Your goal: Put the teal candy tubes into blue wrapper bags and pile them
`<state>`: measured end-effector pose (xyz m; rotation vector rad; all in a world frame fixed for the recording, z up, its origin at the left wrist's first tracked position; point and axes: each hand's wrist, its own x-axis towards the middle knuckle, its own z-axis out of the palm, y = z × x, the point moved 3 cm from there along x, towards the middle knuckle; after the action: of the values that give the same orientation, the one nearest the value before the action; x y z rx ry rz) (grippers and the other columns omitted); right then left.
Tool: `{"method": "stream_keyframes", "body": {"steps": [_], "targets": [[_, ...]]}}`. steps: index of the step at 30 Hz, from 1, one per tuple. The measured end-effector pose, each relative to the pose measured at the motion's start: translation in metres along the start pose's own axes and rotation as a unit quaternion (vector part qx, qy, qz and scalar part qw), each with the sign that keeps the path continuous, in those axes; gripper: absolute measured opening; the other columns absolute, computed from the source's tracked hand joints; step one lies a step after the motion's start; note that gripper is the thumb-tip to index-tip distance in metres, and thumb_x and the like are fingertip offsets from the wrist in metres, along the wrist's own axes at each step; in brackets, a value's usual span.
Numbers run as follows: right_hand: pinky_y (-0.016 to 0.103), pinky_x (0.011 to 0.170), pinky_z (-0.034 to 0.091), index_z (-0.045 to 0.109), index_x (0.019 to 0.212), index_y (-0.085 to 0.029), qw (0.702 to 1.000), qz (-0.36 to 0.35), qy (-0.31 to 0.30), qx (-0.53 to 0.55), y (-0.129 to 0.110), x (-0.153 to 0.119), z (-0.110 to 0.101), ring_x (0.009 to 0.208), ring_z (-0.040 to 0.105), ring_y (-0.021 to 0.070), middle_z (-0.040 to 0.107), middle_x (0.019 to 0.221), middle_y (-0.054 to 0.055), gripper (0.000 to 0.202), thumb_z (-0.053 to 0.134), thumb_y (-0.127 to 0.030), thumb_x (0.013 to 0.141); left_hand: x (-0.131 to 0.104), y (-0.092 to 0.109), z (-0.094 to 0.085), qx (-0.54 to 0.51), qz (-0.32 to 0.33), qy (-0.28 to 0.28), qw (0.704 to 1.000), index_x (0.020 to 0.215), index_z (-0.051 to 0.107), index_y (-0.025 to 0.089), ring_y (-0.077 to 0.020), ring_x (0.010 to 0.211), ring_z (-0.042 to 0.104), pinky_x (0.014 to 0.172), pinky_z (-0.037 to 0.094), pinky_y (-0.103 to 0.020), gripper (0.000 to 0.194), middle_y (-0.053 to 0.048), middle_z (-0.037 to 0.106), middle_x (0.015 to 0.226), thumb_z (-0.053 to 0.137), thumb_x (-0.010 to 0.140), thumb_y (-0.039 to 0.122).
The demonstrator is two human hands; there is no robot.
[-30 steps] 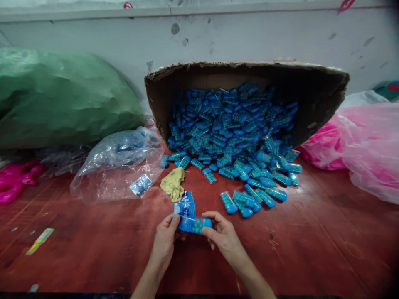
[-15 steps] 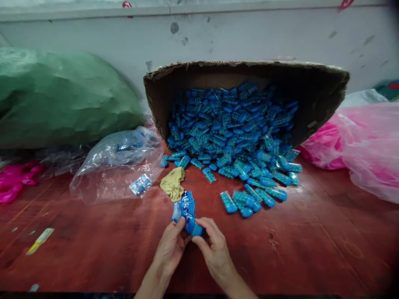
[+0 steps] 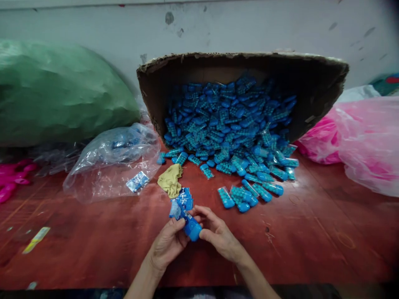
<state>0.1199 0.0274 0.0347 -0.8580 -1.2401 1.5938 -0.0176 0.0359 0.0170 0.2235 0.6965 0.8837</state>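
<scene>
Left hand point(image 3: 168, 245): bare; slender fingers point(image 3: 177, 225), rounded thumb tip, nails too small to make out
Right hand point(image 3: 222, 237): bare; slim, tapering fingers
Left forearm point(image 3: 144, 277): uncovered, slim, broader below the wrist
Right forearm point(image 3: 256, 275): uncovered to frame edge, smooth outline, plain

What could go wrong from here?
The blue-capped container, in the left hand with the right hand against it, might slip. The overlapping printed packets just beyond could get nudged apart. More containers might slide from the open cardboard box, whose heap spills onto the red table.
</scene>
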Motion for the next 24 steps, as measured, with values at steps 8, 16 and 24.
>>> {"method": "stream_keyframes", "body": {"steps": [8,16,24], "targets": [[0.033,0.092,0.038,0.045,0.121,-0.026,1.0,-0.009,0.015,-0.015,0.002,-0.002,0.002,0.104,0.048,0.0178,0.05,0.112,0.004,0.043,0.051,-0.017,0.08,-0.002,-0.016,0.008,-0.019,0.035,0.074,0.996,0.083,0.067,0.014,-0.0145,0.073,0.065,0.072,0.051,-0.026,0.013,-0.003,0.07,0.077,0.061,0.072,0.019],[0.033,0.091,0.038,0.043,0.123,-0.028,0.999,0.006,0.012,-0.047,0.004,-0.004,-0.003,0.101,0.049,0.0168,0.049,0.111,0.003,0.044,0.05,-0.017,0.08,-0.007,-0.016,0.02,-0.007,0.022,0.044,0.999,0.092,0.065,0.013,-0.0154,0.079,0.063,0.08,0.048,-0.032,0.019,-0.007,0.069,0.083,0.054,0.078,0.021],[0.031,0.092,0.037,0.047,0.12,-0.027,0.997,-0.032,0.02,-0.066,-0.001,-0.003,0.005,0.103,0.049,0.0171,0.051,0.111,0.003,0.041,0.051,-0.017,0.08,-0.008,-0.016,0.018,0.012,0.058,0.082,0.995,0.083,0.067,0.015,-0.0143,0.072,0.063,0.077,0.048,-0.028,0.017,-0.003,0.069,0.075,0.065,0.068,0.023]]}}
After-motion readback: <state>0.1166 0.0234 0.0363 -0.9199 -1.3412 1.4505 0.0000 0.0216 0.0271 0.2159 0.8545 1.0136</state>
